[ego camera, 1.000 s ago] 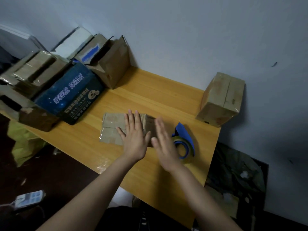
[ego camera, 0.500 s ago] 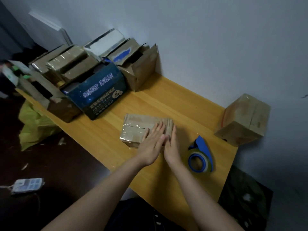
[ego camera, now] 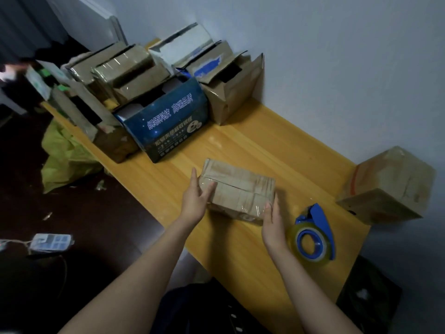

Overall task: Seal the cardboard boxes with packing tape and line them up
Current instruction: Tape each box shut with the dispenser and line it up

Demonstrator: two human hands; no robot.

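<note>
Cardboard wrapped in clear tape, the flat box (ego camera: 238, 191) lies on the yellow table (ego camera: 240, 141) between both sets of fingers; the left hand (ego camera: 195, 201) lays straight fingers along its left end, thumb spread over the top edge; the right hand (ego camera: 273, 220) sets straight fingers against its near right corner, neither curled round it. Just right of the right fingers rests the blue tape dispenser (ego camera: 313, 237); farther right stands a sealed box (ego camera: 390, 186); beyond the left fingertips, a dark blue printed box (ego camera: 166, 121).

Bare forearms (ego camera: 134, 280), left hand (ego camera: 195, 201), right hand (ego camera: 273, 225), dark clothing (ego camera: 192, 307)
</note>
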